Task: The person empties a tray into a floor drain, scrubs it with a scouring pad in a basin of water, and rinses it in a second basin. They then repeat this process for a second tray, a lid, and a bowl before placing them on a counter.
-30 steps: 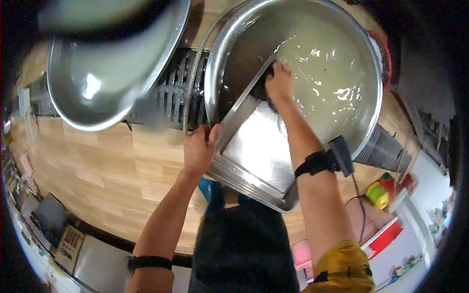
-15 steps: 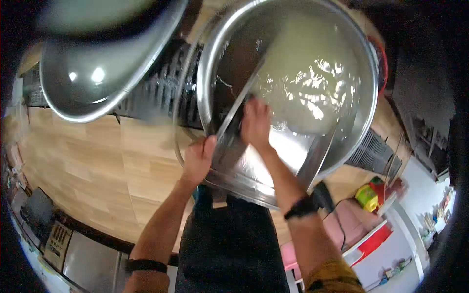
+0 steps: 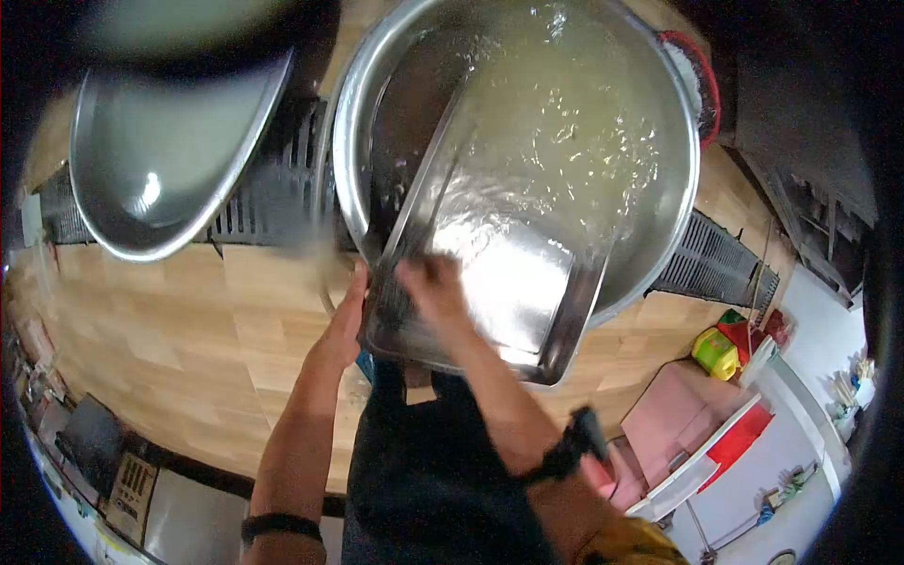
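Note:
A rectangular metal tray (image 3: 513, 292) leans in a large round metal basin (image 3: 664, 245) of cloudy, rippling water. Its near end rests over the basin's front rim, and its far part is under water. At the tray's near left corner, my left hand (image 3: 341, 325) grips the side edge, thumb up along the outer wall and fingers partly hidden. My right hand (image 3: 433, 292) is inside the tray, low against its left side. Motion smears its fingers, and a dark patch beside them cannot be made out.
To the left stands a second metal basin (image 3: 151, 240) with cloudy liquid. A dark drain grate (image 3: 711, 264) runs across the wood-patterned floor (image 3: 207, 330). Behind the big basin at right is a red-rimmed container (image 3: 706, 94). A yellow container (image 3: 716, 353) and pink box (image 3: 673, 410) lie right.
My right hand has moved from farther up the tray's left side down towards its near left corner. The view has shifted, and the tray now sits at a steeper angle in the picture.

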Demonstrator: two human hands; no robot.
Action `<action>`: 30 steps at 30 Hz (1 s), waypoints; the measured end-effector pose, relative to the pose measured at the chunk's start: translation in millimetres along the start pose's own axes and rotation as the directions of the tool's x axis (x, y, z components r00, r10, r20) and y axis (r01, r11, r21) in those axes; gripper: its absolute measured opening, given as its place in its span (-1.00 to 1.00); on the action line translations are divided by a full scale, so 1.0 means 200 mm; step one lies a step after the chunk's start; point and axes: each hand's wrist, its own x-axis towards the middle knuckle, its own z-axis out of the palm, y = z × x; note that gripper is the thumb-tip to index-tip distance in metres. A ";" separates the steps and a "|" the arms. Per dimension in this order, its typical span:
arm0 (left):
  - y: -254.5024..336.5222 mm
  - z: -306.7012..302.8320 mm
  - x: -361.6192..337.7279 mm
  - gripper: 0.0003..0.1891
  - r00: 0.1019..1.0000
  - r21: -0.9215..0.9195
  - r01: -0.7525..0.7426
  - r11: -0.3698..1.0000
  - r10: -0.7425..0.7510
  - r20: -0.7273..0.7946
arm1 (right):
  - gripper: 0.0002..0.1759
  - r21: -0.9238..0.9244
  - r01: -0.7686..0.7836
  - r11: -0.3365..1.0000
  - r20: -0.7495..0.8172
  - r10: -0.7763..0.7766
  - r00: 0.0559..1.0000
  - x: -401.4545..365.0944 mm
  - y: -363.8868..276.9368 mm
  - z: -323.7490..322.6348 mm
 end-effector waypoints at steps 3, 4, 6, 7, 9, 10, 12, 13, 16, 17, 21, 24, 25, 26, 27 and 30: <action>0.06 0.02 -0.06 -0.34 0.985 -0.040 0.175 0.984 -0.174 0.019 | -0.43 -0.555 0.064 0.829 0.316 0.139 0.938 -0.40 -0.37 0.00; 0.13 0.06 -0.11 -0.44 0.960 -0.029 0.269 0.963 -0.270 -0.076 | -0.43 -0.557 0.059 0.828 0.303 0.137 0.943 -0.41 -0.39 0.01; 0.11 0.01 -0.06 -0.46 0.967 0.055 0.253 0.966 -0.251 -0.035 | -0.41 -0.516 -0.003 0.857 0.402 0.245 0.882 -0.39 -0.42 0.01; 0.08 -0.03 -0.01 -0.47 0.970 0.139 0.243 0.960 -0.245 -0.002 | -0.41 -0.516 -0.003 0.857 0.394 0.240 0.887 -0.39 -0.39 0.01; 0.06 -0.09 0.06 -0.45 0.977 0.229 0.211 0.950 -0.213 -0.015 | -0.53 -0.630 0.429 0.647 0.468 -0.124 0.875 -0.40 -0.31 0.02; 0.06 -0.10 0.09 -0.44 0.978 0.345 0.207 0.915 -0.188 -0.087 | -0.62 -0.636 0.465 0.616 0.480 -0.156 0.863 -0.40 -0.28 0.03; 0.03 -0.10 0.12 -0.42 0.966 0.496 0.199 0.845 -0.083 -0.245 | -0.65 -0.653 0.510 0.560 0.457 -0.246 0.855 -0.41 -0.19 -0.04; 0.01 -0.13 0.13 -0.42 0.967 0.509 0.203 0.837 -0.089 -0.239 | -0.68 -0.664 0.560 0.495 0.448 -0.336 0.829 -0.44 -0.15 -0.08; 0.00 -0.08 0.11 -0.44 0.968 0.547 0.057 0.835 0.088 -0.237 | -0.75 -0.753 0.404 0.519 0.384 -0.152 0.911 -0.53 0.07 -0.53; 0.01 -0.07 0.10 -0.49 0.955 0.528 0.026 0.849 0.135 -0.263 | -0.77 -0.800 0.391 0.455 0.320 -0.228 0.920 -0.57 0.10 -0.72; -0.16 0.02 -0.03 -0.63 0.871 0.466 -0.126 0.876 0.323 -0.371 | -0.66 -0.844 0.348 0.408 0.346 -0.080 0.935 -0.67 0.30 -1.12; -0.47 0.07 -0.17 -0.60 0.765 -0.014 -0.196 0.981 0.144 -0.627 | -0.57 -0.839 0.394 0.375 0.425 0.000 0.905 -0.76 0.13 -1.04; -0.58 0.20 -0.23 -0.61 0.763 0.008 -0.223 0.975 0.180 -0.621 | -0.53 -0.816 0.346 0.464 0.412 0.045 0.910 -0.81 0.13 -0.97; -0.53 0.43 -0.33 -0.65 0.766 -0.098 -0.219 0.971 0.108 -0.634 | -0.49 -0.787 0.289 0.546 0.397 0.089 0.913 -0.87 0.12 -0.89; -0.48 0.67 -0.43 -0.69 0.764 -0.204 -0.217 0.955 0.036 -0.644 | -0.55 -0.752 0.481 0.450 0.513 -0.057 0.856 -0.83 -0.23 -0.94; -0.36 0.52 -0.51 -0.79 0.873 0.221 -0.107 0.969 0.198 -0.446 | -0.65 -0.708 0.539 0.456 0.577 -0.065 0.814 -0.78 -0.41 -1.00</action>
